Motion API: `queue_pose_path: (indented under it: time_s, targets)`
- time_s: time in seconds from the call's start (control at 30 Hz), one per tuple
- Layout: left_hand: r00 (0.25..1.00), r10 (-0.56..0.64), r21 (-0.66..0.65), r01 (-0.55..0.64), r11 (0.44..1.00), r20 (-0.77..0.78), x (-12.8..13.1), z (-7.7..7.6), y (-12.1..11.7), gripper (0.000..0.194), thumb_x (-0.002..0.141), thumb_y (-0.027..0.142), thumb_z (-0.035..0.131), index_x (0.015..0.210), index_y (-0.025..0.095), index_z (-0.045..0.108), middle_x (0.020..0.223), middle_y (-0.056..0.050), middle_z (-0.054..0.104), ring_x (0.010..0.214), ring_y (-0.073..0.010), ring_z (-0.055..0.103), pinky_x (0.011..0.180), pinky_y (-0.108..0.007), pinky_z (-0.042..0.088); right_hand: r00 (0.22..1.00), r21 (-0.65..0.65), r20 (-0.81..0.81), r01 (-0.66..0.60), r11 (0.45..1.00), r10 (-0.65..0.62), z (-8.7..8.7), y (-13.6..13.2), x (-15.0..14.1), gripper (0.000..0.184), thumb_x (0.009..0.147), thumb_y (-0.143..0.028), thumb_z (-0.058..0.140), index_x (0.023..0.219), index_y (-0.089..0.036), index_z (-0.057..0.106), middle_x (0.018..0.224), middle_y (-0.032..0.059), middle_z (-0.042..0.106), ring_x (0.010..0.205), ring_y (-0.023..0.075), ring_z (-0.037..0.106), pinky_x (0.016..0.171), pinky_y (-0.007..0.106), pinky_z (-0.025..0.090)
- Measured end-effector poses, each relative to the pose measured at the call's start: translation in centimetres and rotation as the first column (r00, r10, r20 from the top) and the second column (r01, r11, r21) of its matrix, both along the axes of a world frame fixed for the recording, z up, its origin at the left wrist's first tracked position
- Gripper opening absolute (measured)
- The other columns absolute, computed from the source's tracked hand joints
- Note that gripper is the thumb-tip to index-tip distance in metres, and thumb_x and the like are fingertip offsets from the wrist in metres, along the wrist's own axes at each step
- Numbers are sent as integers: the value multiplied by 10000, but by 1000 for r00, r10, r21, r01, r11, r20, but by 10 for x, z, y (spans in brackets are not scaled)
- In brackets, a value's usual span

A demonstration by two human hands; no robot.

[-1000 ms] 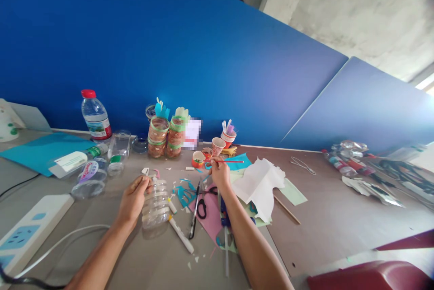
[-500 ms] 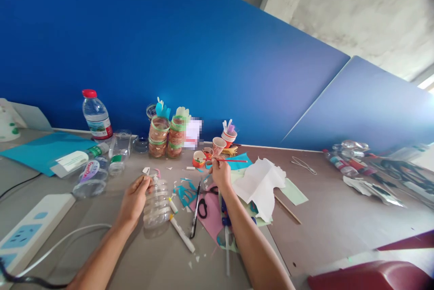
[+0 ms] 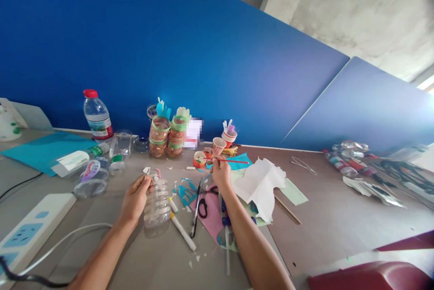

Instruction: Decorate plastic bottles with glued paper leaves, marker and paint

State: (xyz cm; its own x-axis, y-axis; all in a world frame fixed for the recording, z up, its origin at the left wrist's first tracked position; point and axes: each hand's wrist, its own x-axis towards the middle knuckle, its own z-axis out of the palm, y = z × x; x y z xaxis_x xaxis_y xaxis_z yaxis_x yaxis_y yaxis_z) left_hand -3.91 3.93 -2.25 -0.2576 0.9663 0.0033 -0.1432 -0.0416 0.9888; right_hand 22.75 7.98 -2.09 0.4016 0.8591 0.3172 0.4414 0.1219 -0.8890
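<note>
My right hand is closed around a thin paintbrush with a red handle. The brush points left, its tip over a small orange paper cup. The fingers of my left hand are pinched together at a small white paper piece. Beside that hand lies a clear ribbed plastic bottle; whether the hand touches it I cannot tell. Between my arms are blue paper scraps, a black pen, scissors and a white marker.
Two decorated jars stand by the blue partition. Paper cups are to their right. Crumpled white paper lies right of my right arm. Several plastic bottles and a power strip occupy the left side.
Hardly anything differs. My right hand and the paintbrush have shifted very slightly to the right, and my left hand stays almost in place.
</note>
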Motion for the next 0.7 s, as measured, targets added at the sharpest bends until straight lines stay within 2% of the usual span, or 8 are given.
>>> queue_pose_path:
  time_s: [0.27, 0.5, 0.7]
  targets:
    - [999, -26, -21, 26, 999, 25, 3, 8, -3, 644, 438, 774, 788, 528, 197, 515, 549, 32, 466, 550, -123, 427, 510, -250, 374, 999, 49, 44, 24, 998, -27, 7, -2, 1, 205, 823, -297, 478, 791, -228, 669, 823, 46, 745, 757, 212, 657, 751, 311, 484]
    - [999, -11, -41, 14, 999, 53, 3, 6, -1, 636, 420, 749, 809, 538, 191, 528, 553, 32, 488, 553, -116, 439, 514, -236, 380, 998, 3, 61, -21, 1000, 21, 4, 0, -1, 172, 801, -312, 533, 734, -240, 675, 646, 4, 677, 635, 202, 602, 656, 289, 444]
    - [995, -8, -39, 12, 999, 102, 1, 0, 2, 661, 386, 756, 828, 538, 185, 531, 558, 34, 496, 551, -110, 451, 520, -233, 394, 1000, 27, -5, -11, 1000, 12, 6, 0, -2, 179, 800, -317, 530, 724, -237, 671, 637, 5, 659, 644, 203, 590, 675, 298, 437]
